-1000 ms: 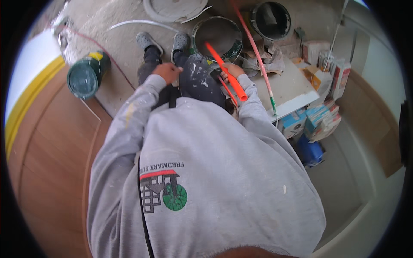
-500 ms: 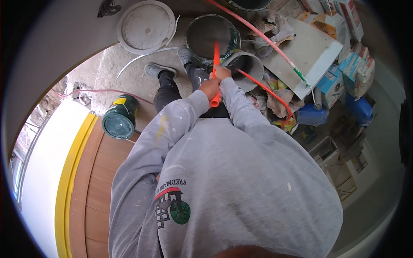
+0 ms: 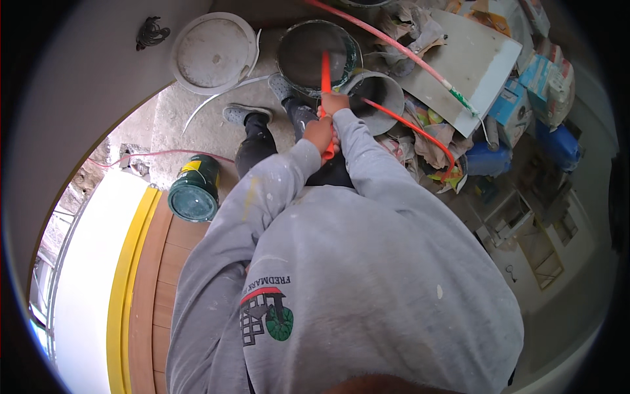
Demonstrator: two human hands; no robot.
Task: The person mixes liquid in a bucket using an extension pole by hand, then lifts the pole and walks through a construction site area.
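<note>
Both of my hands are closed around an orange pipe (image 3: 326, 73). My right hand (image 3: 335, 103) grips it farther forward, nearer the bucket. My left hand (image 3: 319, 134) holds it close to its near end, which pokes out below the fist. The pipe's far end reaches into a large dark-rimmed bucket (image 3: 355, 69) with a grey mixture (image 3: 296, 58) inside; its tip is hidden or blurred there. Beside that bucket, just right of my right hand, a pale grey bucket (image 3: 392, 98) stands tilted, with a bent orange tube (image 3: 413, 134) across its rim.
A round pale lid (image 3: 213, 52) lies at the far left. A dark green bucket (image 3: 195, 190) stands left of my legs. On the right are a flat board (image 3: 453, 72), crumpled paper bags (image 3: 436, 141), boxes (image 3: 512, 108) and blue containers (image 3: 489, 159). A pink-red pole (image 3: 387, 39) slants over the board.
My hands and the pipe have shifted slightly forward, and the pipe's visible far part sits farther across the bucket. Both hands keep their grip. The whole view has turned a little.
</note>
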